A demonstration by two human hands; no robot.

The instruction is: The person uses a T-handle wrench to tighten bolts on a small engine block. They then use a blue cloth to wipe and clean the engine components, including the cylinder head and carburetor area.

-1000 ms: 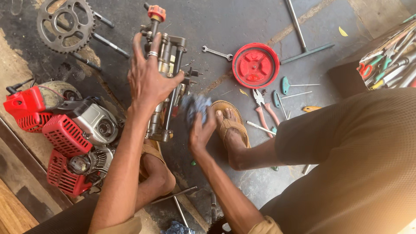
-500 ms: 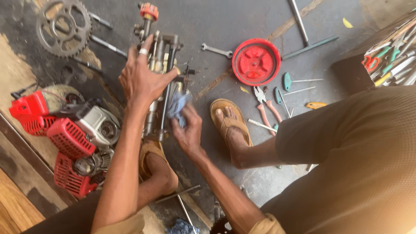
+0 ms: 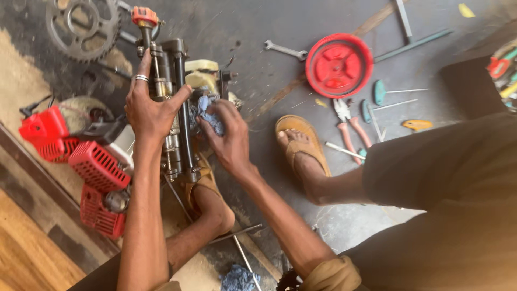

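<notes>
At the bottom of the frame, two bare forearms rise from the person's lap toward the centre left. A second blue rag [image 3: 238, 279] lies on the floor between them. Just above, the right hand [image 3: 229, 141] has its fingers curled tightly round a crumpled blue cloth [image 3: 207, 112], pressing it against the right side of a dark metal engine assembly [image 3: 176, 116]. The left hand [image 3: 149, 110], wearing a ring, grips the assembly from the left, fingers spread along it and thumb hooked over the rods. The assembly's long axis runs up and down the frame, from the sandalled foot [image 3: 207, 196] bracing its lower end to a red cap [image 3: 144, 16] at upper left. The cloth lies right of that axis, under the right hand alone.

Left of the hands sits a red engine housing [image 3: 97, 164]. Further right, pliers [image 3: 350, 121] and screwdrivers [image 3: 388, 94] lie on the floor. Beyond, a red pulley wheel [image 3: 339, 65], a spanner [image 3: 284, 50] and a toothed sprocket [image 3: 83, 29] sit near the top edge.
</notes>
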